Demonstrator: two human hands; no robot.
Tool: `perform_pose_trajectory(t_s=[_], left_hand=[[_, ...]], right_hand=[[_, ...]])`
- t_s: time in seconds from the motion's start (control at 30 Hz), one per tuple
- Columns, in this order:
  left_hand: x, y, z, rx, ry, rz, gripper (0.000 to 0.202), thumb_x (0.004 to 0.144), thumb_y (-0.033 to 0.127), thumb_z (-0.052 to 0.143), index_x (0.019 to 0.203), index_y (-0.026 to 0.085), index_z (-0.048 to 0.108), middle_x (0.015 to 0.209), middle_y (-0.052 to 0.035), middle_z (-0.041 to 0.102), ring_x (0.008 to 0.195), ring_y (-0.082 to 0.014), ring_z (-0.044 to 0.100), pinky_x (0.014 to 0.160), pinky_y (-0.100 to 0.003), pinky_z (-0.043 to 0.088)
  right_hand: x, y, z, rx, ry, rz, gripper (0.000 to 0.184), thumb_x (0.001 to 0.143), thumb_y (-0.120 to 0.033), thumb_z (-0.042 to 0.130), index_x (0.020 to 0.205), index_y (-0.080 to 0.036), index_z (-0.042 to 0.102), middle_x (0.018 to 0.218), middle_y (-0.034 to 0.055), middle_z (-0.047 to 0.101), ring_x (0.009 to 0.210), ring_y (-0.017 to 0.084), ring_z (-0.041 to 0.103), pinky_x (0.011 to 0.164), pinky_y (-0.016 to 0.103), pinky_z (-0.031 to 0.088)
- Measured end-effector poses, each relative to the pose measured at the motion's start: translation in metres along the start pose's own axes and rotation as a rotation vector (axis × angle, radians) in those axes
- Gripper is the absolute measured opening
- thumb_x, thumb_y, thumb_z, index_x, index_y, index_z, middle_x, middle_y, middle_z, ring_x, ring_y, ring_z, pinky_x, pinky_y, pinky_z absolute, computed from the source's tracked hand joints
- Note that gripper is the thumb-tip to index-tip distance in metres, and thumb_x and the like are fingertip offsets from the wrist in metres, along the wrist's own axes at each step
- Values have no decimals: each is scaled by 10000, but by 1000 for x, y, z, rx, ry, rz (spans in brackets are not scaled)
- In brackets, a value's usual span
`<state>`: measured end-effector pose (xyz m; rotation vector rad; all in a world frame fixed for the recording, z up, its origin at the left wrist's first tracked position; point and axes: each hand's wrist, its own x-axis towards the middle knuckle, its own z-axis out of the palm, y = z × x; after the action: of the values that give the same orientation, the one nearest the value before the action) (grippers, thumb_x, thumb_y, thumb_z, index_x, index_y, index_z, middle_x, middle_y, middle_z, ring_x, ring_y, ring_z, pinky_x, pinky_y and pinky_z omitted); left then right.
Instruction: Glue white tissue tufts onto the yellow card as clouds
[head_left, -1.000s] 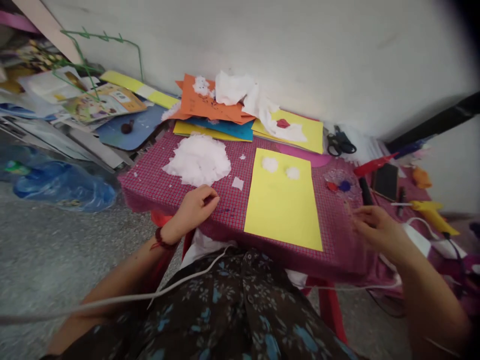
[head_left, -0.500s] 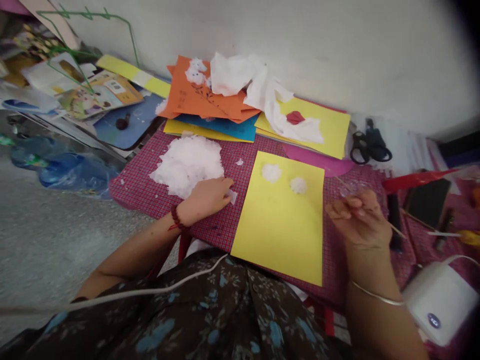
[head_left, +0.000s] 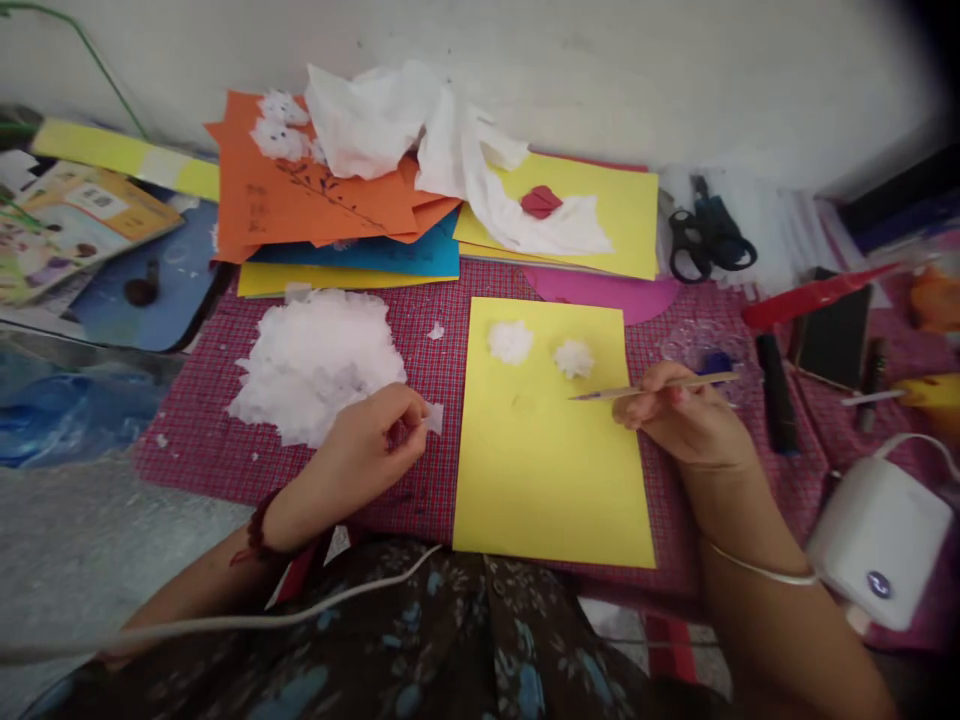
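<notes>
A yellow sheet of paper (head_left: 547, 470) lies on the red checked table (head_left: 420, 500) in front of me, with two small white tissue tufts (head_left: 511, 341) stuck near its top. My right hand (head_left: 679, 420) is closed on a thin wooden stick (head_left: 652, 387) whose tip points left over the sheet. My left hand (head_left: 375, 450) pinches a small white tissue piece (head_left: 433, 417) just left of the sheet, beside a heap of torn white tissue (head_left: 315, 360).
Orange, blue and yellow sheets (head_left: 330, 200) with crumpled white tissue (head_left: 420, 130) are stacked at the back. Black scissors (head_left: 701, 235), a red tool (head_left: 814, 297), a black pen (head_left: 772, 390) and a white device (head_left: 881, 540) lie at the right. Books (head_left: 67, 220) clutter the left.
My right hand has brought the stick left over the yellow sheet. My left hand has picked a tissue piece off the table beside the heap. The view has shifted down and left.
</notes>
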<state>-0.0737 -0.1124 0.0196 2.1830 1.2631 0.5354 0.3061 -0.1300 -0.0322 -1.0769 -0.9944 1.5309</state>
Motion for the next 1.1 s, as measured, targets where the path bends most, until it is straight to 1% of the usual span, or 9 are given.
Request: perform_pose_trajectory(t_s=[0.17, 0.27, 0.33, 0.43, 0.6, 0.7, 0.8, 0.93, 1.1], left_hand=[[-2, 9, 6, 163, 64, -133, 79, 880, 223, 514, 840, 190, 573, 826, -19, 654, 749, -161, 614, 685, -283, 465], [-4, 12, 17, 326, 104, -178, 153, 879, 193, 474, 941, 170, 612, 920, -69, 662, 853, -209, 634, 778, -326, 495], [-4, 15, 25, 420, 119, -191, 251, 864, 164, 463, 1061, 151, 618, 1056, -107, 655, 952, -236, 636, 865, -353, 499], [1, 22, 33, 484, 61, -248, 418, 827, 126, 472, 1231, 121, 579, 1180, -139, 623, 1043, -248, 632, 947, -358, 489], [14, 25, 37, 501, -46, -327, 521, 774, 92, 487, 1289, 85, 570, 1221, -169, 616, 1076, -252, 633, 977, -342, 474], [17, 23, 36, 435, -41, -371, 483, 748, 96, 503, 1218, 95, 618, 1152, -141, 671, 1026, -245, 642, 913, -326, 491], [16, 24, 30, 388, 15, -395, 342, 703, 100, 518, 1001, 113, 685, 922, -89, 711, 829, -211, 647, 741, -293, 492], [12, 35, 12, 257, 65, -277, 156, 667, 133, 527, 755, 149, 654, 722, -35, 669, 666, -160, 592, 593, -256, 428], [11, 40, -3, 231, 60, -167, 123, 659, 159, 514, 704, 157, 629, 691, -32, 653, 649, -157, 578, 594, -266, 427]], right_hand=[[7, 1, 10, 3, -33, 32, 340, 723, -522, 785, 868, -248, 648, 714, 6, 737, 613, 159, 693, 603, 287, 567], [12, 4, 16, 14, -91, 29, 339, 730, -505, 785, 881, -230, 655, 756, 27, 748, 637, 152, 700, 636, 277, 580], [13, 6, 19, 32, -145, 13, 336, 742, -496, 779, 888, -218, 660, 766, 32, 752, 641, 140, 701, 648, 260, 584], [13, 8, 22, 54, -193, 3, 340, 739, -495, 783, 872, -206, 664, 754, 30, 754, 625, 118, 697, 638, 226, 581], [16, 10, 22, 74, -228, 7, 369, 696, -500, 810, 846, -195, 668, 724, 22, 751, 605, 102, 691, 629, 207, 580], [18, 11, 20, 84, -232, 4, 371, 687, -494, 815, 849, -193, 674, 726, 19, 753, 600, 99, 690, 621, 207, 580], [18, 12, 19, 68, -233, 0, 357, 701, -484, 807, 851, -190, 670, 728, 23, 753, 598, 100, 690, 609, 205, 577], [15, 11, 22, 53, -216, -22, 387, 671, -487, 827, 855, -183, 674, 725, 34, 752, 603, 103, 694, 604, 196, 576], [11, 10, 24, 58, -179, -48, 343, 708, -479, 799, 849, -191, 677, 730, 29, 749, 595, 105, 690, 598, 208, 574]])
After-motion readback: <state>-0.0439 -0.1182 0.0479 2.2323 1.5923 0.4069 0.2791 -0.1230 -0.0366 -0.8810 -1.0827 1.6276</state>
